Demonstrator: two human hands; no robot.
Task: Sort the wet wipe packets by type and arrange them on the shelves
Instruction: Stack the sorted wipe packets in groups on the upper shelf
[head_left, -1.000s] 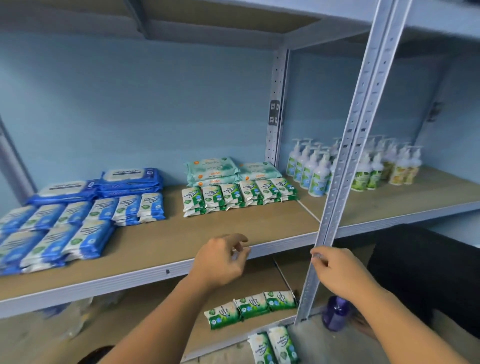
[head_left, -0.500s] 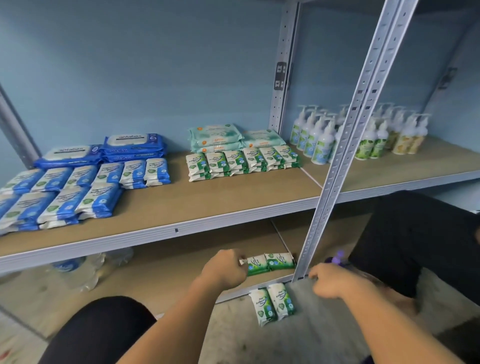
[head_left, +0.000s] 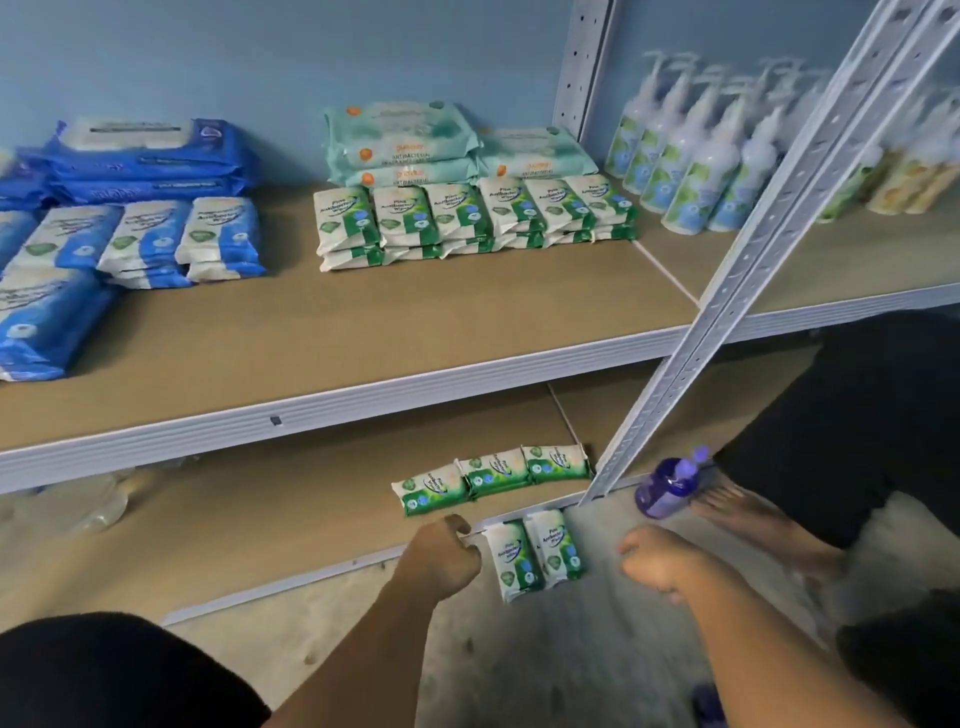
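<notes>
Two green-and-white wipe packets (head_left: 535, 553) lie side by side on the floor in front of the bottom shelf. My left hand (head_left: 441, 558) is curled at the left packet's top corner and seems to pinch its sealed edge. My right hand (head_left: 660, 566) hovers just right of the pair, fingers loosely curled, holding nothing. Three matching green packets (head_left: 493, 478) sit in a row on the bottom shelf (head_left: 260, 519). On the middle shelf (head_left: 415, 322) are a stacked row of green packets (head_left: 472, 218), large teal packs (head_left: 405, 140) behind them, and blue packets (head_left: 145, 234) at the left.
A slanted metal upright (head_left: 727, 291) crosses the right side down to the floor. A purple bottle (head_left: 667, 486) lies at its foot beside a bare foot (head_left: 753, 525). Pump bottles (head_left: 696, 156) fill the middle shelf's right bay. My knee (head_left: 104, 670) is at lower left.
Both hands dropped from the middle shelf's edge to floor level. The left hand moved from the row on the bottom shelf to the two packets on the floor. The view tilted downward.
</notes>
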